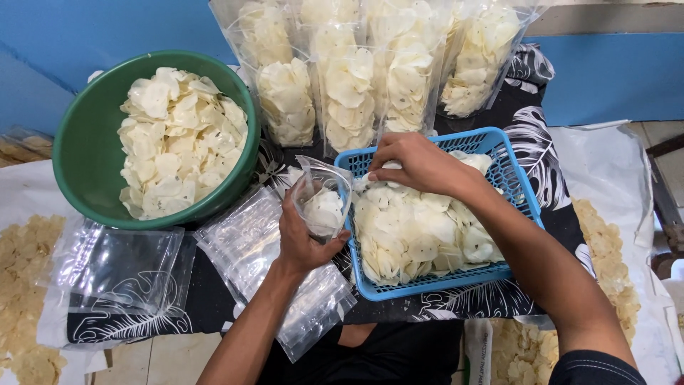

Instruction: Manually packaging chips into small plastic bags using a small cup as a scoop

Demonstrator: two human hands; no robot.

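The left hand (303, 239) grips the small clear plastic bag (322, 199) upright, mouth open; the right hand (413, 162), just beside, pinches pale chips (417, 235) over the blue plastic basket (516, 175).

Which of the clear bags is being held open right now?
The small clear bag in the left hand, beside the blue basket, holding a few chips. The filled bags stand behind; the empty bags lie flat.
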